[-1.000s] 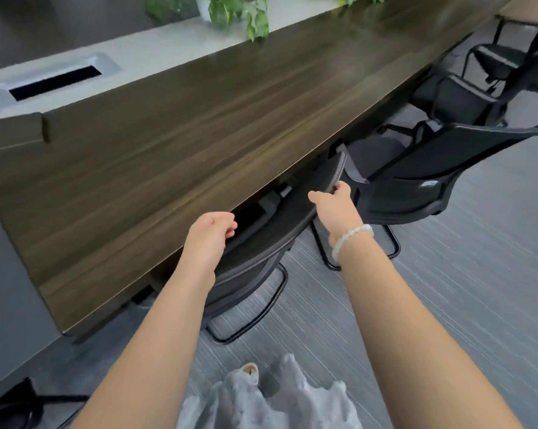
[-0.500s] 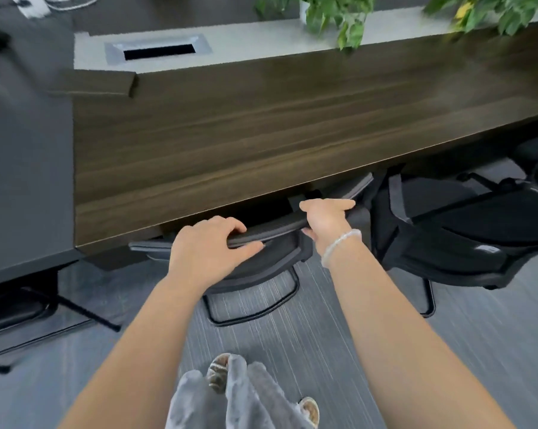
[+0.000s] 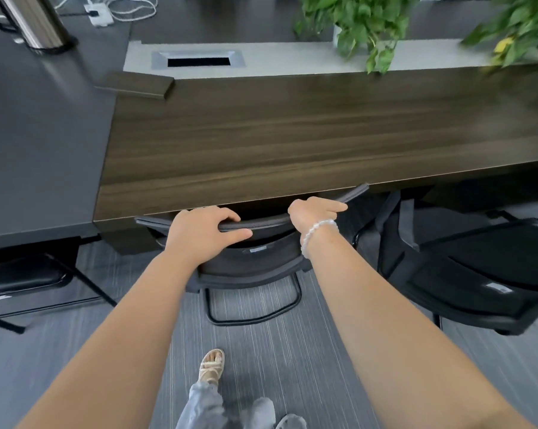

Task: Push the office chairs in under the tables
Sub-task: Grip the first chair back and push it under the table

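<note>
A black seat [image 3: 23, 277] sits low at the left edge; at centre the left hand [image 3: 199, 233] curls fingers and thumb round the top rail of the office chair [image 3: 255, 261], its back against the wooden table [image 3: 292, 144]; the right hand [image 3: 311, 212] grips the same rail; a second chair [image 3: 484, 267] stands right.

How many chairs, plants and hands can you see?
Chairs: 3 (held chair, right chair, left chair)
Plants: 2 (middle plant, right plant)
Hands: 2 (left hand, right hand, both gripping the held chair's back)
Total: 7
</note>
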A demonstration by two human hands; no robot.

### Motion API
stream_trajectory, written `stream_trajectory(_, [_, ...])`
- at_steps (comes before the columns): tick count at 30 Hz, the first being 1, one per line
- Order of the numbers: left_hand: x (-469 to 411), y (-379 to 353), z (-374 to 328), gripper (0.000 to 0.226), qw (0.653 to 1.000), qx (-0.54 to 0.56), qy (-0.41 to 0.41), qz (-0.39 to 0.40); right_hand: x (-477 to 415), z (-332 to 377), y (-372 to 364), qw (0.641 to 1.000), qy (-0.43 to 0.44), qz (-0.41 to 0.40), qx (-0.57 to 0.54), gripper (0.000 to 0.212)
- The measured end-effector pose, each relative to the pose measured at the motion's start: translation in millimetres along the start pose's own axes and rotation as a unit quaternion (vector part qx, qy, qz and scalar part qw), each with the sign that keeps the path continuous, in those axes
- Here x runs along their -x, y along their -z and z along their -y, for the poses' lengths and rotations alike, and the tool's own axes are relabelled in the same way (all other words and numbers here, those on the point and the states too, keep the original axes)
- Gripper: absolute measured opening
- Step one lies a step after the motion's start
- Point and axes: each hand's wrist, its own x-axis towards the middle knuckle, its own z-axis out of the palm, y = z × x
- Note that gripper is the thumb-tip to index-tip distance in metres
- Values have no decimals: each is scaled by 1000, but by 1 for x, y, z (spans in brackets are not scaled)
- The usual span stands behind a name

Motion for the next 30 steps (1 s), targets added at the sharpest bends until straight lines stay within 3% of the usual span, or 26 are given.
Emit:
stream_trajectory(4, [8,3,-7,42,1000,-21,12,19,11,-5,11,998,-34,47,-24,99])
stream_trajectory(7, [13,8,-12,26,991,107,73,33,20,-12,35,991,-38,131,-18,111])
stream_trajectory(11, [22,24,-43,10,904,406,128,-35,28,-10,85,985,37,168,32,81])
stream_trajectory(13, [31,36,-64,16,872,464,139,-69,39,-1,115,978,102,183,22,64])
stream_trajectory(17, [50,49,-104,16,862,487,101,-100,71,7,193,951,229,208,-1,35])
stream_trajectory(24, [61,33,-177,16,854,508,41,-102,88,-13,311,950,296,100,10,27])
stream_trajectory(30, [44,-9,-272,17,863,503,-31,-22,81,-58,406,957,285,-49,-18,26])
